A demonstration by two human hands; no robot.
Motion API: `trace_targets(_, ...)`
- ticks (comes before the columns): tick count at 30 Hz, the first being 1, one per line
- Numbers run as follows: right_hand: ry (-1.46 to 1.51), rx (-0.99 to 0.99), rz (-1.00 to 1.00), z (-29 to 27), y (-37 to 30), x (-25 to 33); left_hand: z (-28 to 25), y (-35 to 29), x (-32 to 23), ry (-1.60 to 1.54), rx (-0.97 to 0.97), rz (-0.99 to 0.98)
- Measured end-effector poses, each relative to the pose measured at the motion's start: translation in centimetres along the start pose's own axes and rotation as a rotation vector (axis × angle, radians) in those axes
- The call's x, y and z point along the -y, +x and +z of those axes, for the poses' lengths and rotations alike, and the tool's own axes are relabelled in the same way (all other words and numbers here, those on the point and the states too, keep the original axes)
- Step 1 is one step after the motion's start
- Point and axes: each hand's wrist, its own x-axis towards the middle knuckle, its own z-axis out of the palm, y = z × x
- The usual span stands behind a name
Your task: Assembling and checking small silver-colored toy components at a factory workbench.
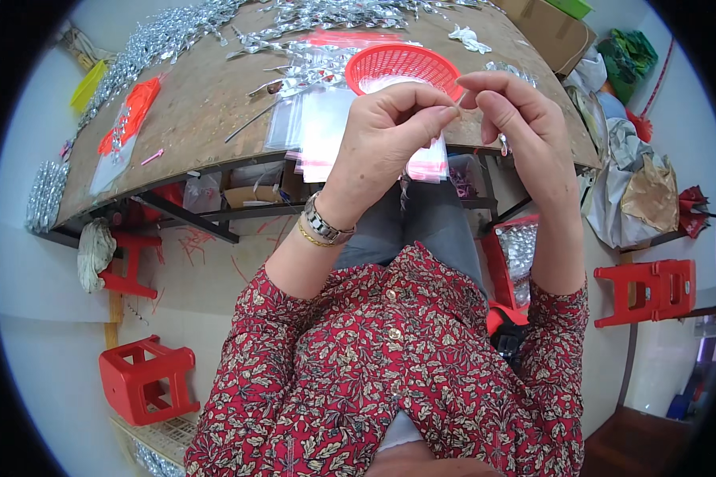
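Observation:
My left hand (386,135) is raised over the table's near edge, thumb and index finger pinched together. My right hand (525,123) faces it, its thumb and index finger also closed, the fingertips nearly meeting. Something thin and pale seems to pass between the fingertips, too small to name. A dark, twisted strip (406,189) hangs below my left hand; its upper end is hidden. Behind the hands stands a red plastic basket (406,60) with fine white threads inside. Clear plastic bags (318,127) lie stacked under and beside my left hand.
Silver twisted foil strips (167,40) are heaped along the back and left of the wooden table (207,103). An orange-red bundle (135,111) lies at the left. Red stools (147,380) stand on the floor on both sides. Sacks (620,191) and a cardboard box (549,32) crowd the right.

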Motion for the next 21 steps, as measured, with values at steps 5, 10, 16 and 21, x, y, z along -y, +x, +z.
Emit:
trace_targets(5, -0.067, 0.079, 0.013, -0.6, 0.3, 0.7, -0.1, 0.1, 0.0, 0.056, 0.007, 0.032)
trace_targets(10, -0.207, 0.112, -0.042, -0.7, 0.4, 1.6, -0.1, 0.3, 0.2, 0.163, 0.023, 0.102)
trace_targets(16, -0.4, 0.116, -0.172, -0.9, 0.6, 1.4, 0.1, 0.4, 0.4, 0.217, 0.025, 0.166)
trace_targets(21, -0.481, 0.055, -0.252, -0.6, 0.7, 1.5, 0.4, 0.4, 0.6, 0.165, 0.029, 0.187)
